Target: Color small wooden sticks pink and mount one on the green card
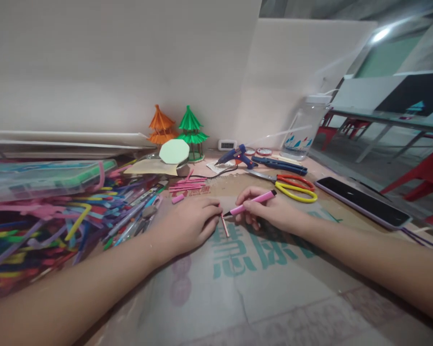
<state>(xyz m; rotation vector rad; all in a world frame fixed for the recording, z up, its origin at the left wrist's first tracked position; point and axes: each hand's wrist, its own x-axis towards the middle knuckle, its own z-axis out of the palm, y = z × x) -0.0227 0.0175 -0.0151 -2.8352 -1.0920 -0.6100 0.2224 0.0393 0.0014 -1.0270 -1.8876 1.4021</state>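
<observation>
In my right hand (pixel 270 211) is a pink marker pen (pixel 258 200), its dark tip pointing left and down. That tip is at, or very close to, a thin small stick (pixel 225 227), partly pink and partly pale. The fingers of my left hand (pixel 193 221) are closed on the stick's far end, low over the printed board (pixel 245 293). A loose pink pen cap (pixel 178 198) lies just beyond my left hand. Behind it is a small pile of pink sticks (pixel 187 184).
Colourful pipe cleaners (pixel 39 230) and a plastic case (pixel 50 180) crowd the left. Behind stand orange (pixel 161 126) and green (pixel 190 126) pagoda models and a glue gun (pixel 234 155). Scissors (pixel 296 191), a phone (pixel 362 202) and a clear bottle (pixel 303 127) are at the right.
</observation>
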